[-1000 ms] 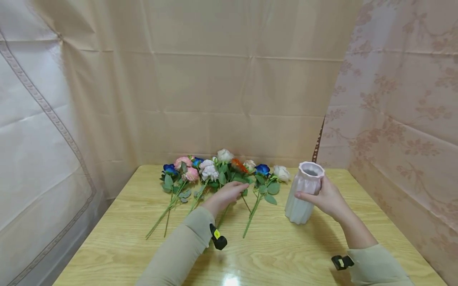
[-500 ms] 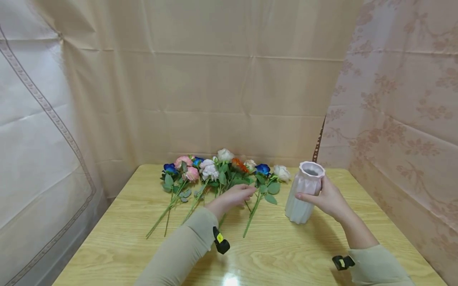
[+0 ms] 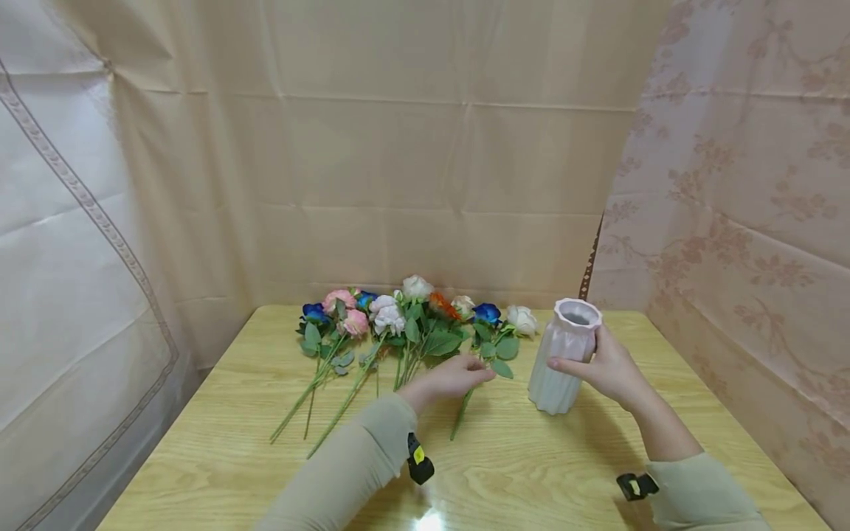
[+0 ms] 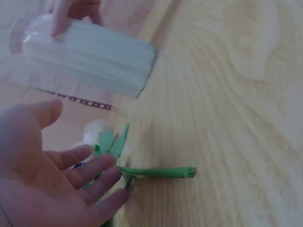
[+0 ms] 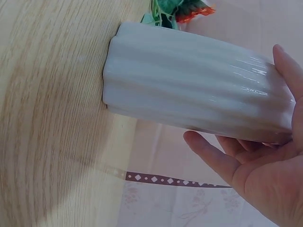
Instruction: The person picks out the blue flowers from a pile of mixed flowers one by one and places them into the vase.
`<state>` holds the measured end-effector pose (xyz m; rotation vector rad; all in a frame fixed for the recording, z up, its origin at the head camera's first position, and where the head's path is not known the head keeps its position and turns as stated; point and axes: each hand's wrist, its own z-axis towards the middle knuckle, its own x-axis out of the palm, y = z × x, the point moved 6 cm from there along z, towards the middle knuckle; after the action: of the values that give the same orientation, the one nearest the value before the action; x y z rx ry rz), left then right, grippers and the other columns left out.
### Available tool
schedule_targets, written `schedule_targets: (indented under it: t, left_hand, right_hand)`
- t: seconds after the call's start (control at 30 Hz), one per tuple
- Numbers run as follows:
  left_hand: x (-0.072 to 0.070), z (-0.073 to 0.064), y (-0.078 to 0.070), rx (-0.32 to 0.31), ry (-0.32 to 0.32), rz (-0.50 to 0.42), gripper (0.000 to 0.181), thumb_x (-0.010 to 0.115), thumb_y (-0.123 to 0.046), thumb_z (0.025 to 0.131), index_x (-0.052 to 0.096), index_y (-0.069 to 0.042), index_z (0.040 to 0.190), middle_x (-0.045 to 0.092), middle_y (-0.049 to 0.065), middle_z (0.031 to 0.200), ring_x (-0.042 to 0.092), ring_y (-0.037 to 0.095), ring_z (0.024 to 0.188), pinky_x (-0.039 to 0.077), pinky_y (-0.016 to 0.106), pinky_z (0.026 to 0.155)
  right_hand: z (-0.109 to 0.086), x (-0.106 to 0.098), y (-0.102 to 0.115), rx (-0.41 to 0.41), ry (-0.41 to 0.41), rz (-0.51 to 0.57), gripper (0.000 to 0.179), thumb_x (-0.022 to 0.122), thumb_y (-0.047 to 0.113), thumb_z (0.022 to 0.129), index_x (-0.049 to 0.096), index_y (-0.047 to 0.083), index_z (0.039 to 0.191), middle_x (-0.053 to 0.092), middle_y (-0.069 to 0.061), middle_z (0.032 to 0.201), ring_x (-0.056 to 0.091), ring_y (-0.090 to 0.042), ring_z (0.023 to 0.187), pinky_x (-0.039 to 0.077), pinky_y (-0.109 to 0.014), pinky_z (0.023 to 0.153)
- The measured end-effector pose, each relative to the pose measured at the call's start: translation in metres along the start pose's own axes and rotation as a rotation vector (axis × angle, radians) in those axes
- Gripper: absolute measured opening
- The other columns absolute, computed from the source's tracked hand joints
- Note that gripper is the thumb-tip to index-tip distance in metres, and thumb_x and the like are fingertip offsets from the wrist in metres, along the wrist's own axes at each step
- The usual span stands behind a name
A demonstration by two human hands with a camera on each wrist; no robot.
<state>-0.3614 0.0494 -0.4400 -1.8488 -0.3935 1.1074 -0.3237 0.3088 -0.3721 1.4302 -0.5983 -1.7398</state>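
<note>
A white fluted vase [image 3: 556, 372] stands upright on the table at the right. My right hand [image 3: 614, 372] grips it round its upper part, thumb at the front; the right wrist view shows the fingers on both sides of the glossy vase [image 5: 189, 82]. In the head view my left hand [image 3: 448, 380] hovers over flower stems, below a blue rose [image 3: 487, 314] and a white rose [image 3: 522, 321]. From the left wrist, that hand [image 4: 42, 175] has its fingers spread and loosely bent beside a green stem [image 4: 158, 172]. Whether the fingertips touch the stem, I cannot tell.
Several more flowers lie along the back of the wooden table [image 3: 531, 472], among them pink blooms [image 3: 355, 323], a pale lilac one [image 3: 388, 318] and an orange one [image 3: 443, 306]. Their stems point towards the front. Beige curtains [image 3: 432, 162] hang behind and at the sides.
My left hand has moved right and nearer the front, from the middle flowers to the stems on the right. The right hand and the vase have stayed in place.
</note>
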Motion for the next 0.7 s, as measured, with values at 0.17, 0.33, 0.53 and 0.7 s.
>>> schedule_targets:
  t: [0.17,0.33,0.53,0.7]
  left_hand:
    - [0.009,-0.001,-0.006,0.009,-0.025,0.154,0.064,0.054,-0.051,0.103,0.054,-0.002,0.145,0.058,0.013,0.141,0.054,0.030,0.130,0.046,0.045,0.104]
    - [0.013,-0.003,-0.010,0.005,-0.031,0.180,0.065,0.056,-0.050,0.102,0.054,0.000,0.144,0.058,0.015,0.141,0.055,0.032,0.128,0.047,0.046,0.103]
    - [0.018,-0.006,-0.015,-0.010,-0.024,0.219,0.062,0.058,-0.049,0.102,0.057,-0.002,0.142,0.061,0.013,0.138,0.057,0.030,0.127,0.049,0.044,0.100]
    - [0.029,-0.006,-0.022,0.025,0.001,0.285,0.059,0.057,-0.049,0.102,0.060,-0.003,0.140,0.063,0.009,0.136,0.058,0.025,0.125,0.049,0.040,0.100]
  right_hand:
    - [-0.001,0.000,0.001,-0.014,-0.006,0.002,0.103,0.087,0.036,0.083,0.023,0.010,0.158,0.046,-0.025,0.145,0.049,-0.049,0.128,0.049,-0.065,0.094]
    - [0.000,0.001,-0.002,-0.010,0.000,-0.004,0.103,0.088,0.039,0.082,0.025,0.010,0.158,0.047,-0.024,0.144,0.050,-0.048,0.128,0.048,-0.064,0.095]
    - [0.000,0.001,-0.004,-0.010,0.004,-0.008,0.104,0.087,0.039,0.082,0.023,0.012,0.159,0.046,-0.024,0.145,0.049,-0.048,0.129,0.047,-0.065,0.095]
    - [0.001,0.000,-0.004,-0.023,0.002,-0.008,0.101,0.087,0.038,0.083,0.025,0.012,0.158,0.049,-0.023,0.143,0.051,-0.046,0.127,0.049,-0.064,0.094]
